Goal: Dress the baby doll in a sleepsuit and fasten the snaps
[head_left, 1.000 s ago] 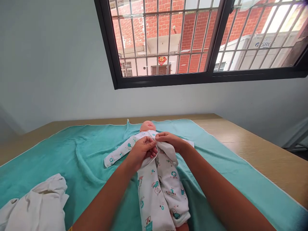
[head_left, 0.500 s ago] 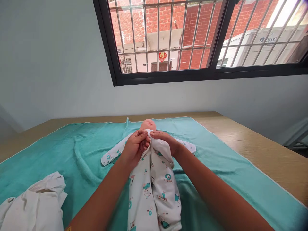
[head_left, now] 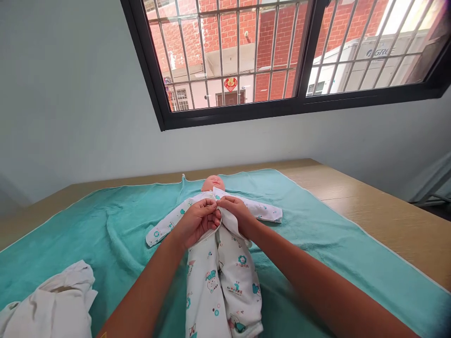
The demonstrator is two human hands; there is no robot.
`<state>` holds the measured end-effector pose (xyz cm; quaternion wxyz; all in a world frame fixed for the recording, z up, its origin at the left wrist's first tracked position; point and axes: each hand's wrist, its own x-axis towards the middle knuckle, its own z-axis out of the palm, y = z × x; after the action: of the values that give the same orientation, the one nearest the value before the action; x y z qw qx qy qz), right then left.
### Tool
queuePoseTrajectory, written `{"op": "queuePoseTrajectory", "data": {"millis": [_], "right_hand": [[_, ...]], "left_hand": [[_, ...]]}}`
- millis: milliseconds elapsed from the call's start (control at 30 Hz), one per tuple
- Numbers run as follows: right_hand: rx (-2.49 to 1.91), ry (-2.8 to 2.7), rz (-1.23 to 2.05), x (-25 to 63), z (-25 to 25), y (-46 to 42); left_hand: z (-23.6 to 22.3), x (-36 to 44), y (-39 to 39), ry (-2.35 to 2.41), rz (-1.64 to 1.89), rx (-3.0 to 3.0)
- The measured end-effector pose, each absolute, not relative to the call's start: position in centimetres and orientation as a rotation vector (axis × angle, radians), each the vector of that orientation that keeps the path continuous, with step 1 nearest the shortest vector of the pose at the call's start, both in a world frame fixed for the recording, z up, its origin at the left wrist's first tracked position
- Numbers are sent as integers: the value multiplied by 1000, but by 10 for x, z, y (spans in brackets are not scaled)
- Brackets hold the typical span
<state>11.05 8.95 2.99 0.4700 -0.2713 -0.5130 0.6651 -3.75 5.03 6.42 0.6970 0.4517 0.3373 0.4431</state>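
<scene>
A baby doll (head_left: 213, 182) lies on its back, head away from me, in a white baby outfit (head_left: 211, 277) printed with green animals. Its sleeves spread out to both sides and the legs reach toward me. Over the doll's chest, my left hand (head_left: 202, 219) pinches the front edge of the outfit between thumb and fingers. Close against it, my right hand (head_left: 234, 209) is also closed on the cloth at the front opening. The fingertips nearly meet, and whatever small fastener may lie between them is hidden.
A green towel (head_left: 116, 263) covers much of the wooden table (head_left: 352, 197) beneath the doll. At the near left lies a crumpled white cloth (head_left: 52, 305). Behind the table is a wall with a black-framed, barred window (head_left: 232, 117).
Both hands have moved slightly down from the neck to the chest, so the collar now shows. My right fingers have bent in toward the left ones. The camera view has tilted a little.
</scene>
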Motion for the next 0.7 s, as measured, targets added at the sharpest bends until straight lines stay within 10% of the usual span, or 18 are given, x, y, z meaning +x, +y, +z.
{"op": "queuePoseTrajectory", "data": {"millis": [700], "right_hand": [[-662,-1419,1511,119,36,73]], "left_hand": [[69,-39,49,840,1066,1077]]}}
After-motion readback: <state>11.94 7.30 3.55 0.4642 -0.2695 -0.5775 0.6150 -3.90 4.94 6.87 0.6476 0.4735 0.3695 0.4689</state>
